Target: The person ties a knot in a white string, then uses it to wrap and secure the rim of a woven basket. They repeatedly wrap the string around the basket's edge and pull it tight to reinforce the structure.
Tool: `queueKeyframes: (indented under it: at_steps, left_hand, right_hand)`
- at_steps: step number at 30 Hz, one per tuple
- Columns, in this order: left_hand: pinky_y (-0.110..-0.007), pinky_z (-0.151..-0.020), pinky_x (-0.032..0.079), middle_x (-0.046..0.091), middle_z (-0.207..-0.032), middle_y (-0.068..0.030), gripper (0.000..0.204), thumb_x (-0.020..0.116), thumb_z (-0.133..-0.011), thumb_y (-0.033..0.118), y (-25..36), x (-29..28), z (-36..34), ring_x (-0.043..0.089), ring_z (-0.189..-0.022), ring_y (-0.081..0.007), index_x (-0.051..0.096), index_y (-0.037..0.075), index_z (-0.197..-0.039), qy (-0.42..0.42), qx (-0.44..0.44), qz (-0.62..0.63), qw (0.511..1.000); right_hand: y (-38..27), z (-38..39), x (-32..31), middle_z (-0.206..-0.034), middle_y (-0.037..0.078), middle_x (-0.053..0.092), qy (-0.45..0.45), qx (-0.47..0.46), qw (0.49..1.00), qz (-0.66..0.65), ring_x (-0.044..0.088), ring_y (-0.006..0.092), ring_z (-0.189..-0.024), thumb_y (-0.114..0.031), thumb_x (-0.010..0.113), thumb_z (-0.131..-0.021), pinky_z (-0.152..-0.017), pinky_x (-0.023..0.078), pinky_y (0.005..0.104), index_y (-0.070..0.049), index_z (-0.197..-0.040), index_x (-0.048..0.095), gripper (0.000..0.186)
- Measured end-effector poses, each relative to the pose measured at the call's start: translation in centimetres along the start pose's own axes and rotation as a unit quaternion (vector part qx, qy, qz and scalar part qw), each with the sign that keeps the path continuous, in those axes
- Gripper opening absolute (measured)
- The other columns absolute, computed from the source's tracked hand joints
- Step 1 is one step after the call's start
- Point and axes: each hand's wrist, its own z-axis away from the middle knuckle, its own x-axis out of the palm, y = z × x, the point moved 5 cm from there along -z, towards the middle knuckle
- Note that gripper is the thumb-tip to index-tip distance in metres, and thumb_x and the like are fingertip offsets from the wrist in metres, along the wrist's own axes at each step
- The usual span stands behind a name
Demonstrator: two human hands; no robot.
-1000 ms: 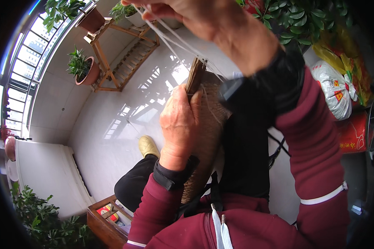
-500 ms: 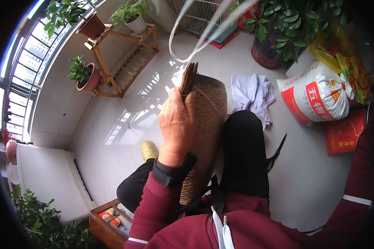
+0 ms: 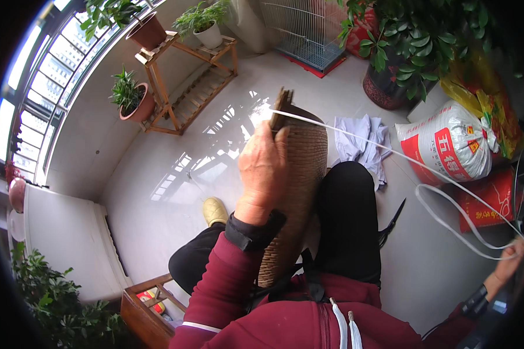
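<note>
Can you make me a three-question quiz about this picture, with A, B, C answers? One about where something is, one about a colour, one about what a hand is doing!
1. Where do the scissors lie?
A. On the floor beside the person's leg
B. On the wooden plant stand
C. Inside the wire cage

2. What colour is the cord?
A. Blue
B. White
C. Green

3. What is the left hand doing?
A. Hanging free
B. Holding a flowerpot
C. Gripping the woven basket

Answers: 1 A, they rest on the tiles right of the black trouser leg. 2 B, it runs pale white from the basket to the right hand. 3 C, its fingers wrap the basket's side.
</note>
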Motion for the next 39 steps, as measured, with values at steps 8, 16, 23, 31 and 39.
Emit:
queueKeyframes:
  at_steps: [8,16,23,31,39]
  left_hand:
    - [-0.045,-0.067,0.048,0.063,-0.086,-0.019,0.018,0.054,-0.097,0.02,-0.1,-0.8,0.1,0.061,-0.078,-0.0404,0.054,0.004,-0.105,-0.024,-0.019,-0.005,1.0]
    - [-0.044,-0.067,0.047,0.061,-0.088,-0.0201,0.02,0.05,-0.098,0.016,0.1,-1.1,0.2,0.06,-0.079,-0.0433,0.055,0.002,-0.111,-0.048,-0.029,-0.021,0.998]
    - [-0.038,-0.067,0.049,0.062,-0.089,-0.0184,0.023,0.048,-0.098,0.016,0.0,-1.1,0.2,0.062,-0.075,-0.0367,0.055,-0.001,-0.112,-0.021,-0.022,-0.033,0.999]
    - [-0.036,-0.065,0.048,0.061,-0.088,-0.0169,0.022,0.051,-0.097,0.015,-1.1,-1.1,0.2,0.061,-0.073,-0.0337,0.055,-0.002,-0.111,-0.038,-0.051,0.012,0.998]
    - [-0.034,-0.068,0.049,0.061,-0.091,-0.0161,0.022,0.051,-0.097,0.014,-1.1,-1.0,0.3,0.062,-0.074,-0.0296,0.056,-0.002,-0.111,-0.031,-0.027,0.009,0.999]
  right_hand:
    - [21.5,6.3,-2.3,-0.085,0.003,0.06,-0.155,0.171,0.534,0.813,0.057,0.0108,-0.076,-0.025,0.057,-0.096,-0.065,0.045,0.022,-0.003,-0.102,0.064,0.024]
    - [17.9,3.4,37.2,-0.102,0.007,0.065,-0.292,0.179,0.939,0.035,0.061,0.0076,-0.071,0.008,0.053,-0.09,-0.059,0.048,0.0181,-0.006,-0.133,0.054,0.046]
    - [16.8,2.7,52.7,-0.081,0.007,0.07,-0.462,0.019,0.886,-0.034,0.067,0.0098,-0.064,0.002,0.068,-0.084,-0.056,0.053,0.0212,0.0,-0.093,0.066,0.009]
    - [17.7,4.4,56.3,-0.078,0.008,0.062,-0.421,-0.047,0.906,-0.024,0.065,0.0186,-0.066,0.005,0.069,-0.078,-0.058,0.052,0.0278,-0.004,-0.093,0.064,0.018]
    - [17.9,6.9,57.5,-0.079,0.005,0.056,-0.318,-0.203,0.924,0.057,0.062,0.0184,-0.068,-0.009,0.062,-0.073,-0.056,0.051,0.0283,-0.004,-0.084,0.06,0.012]
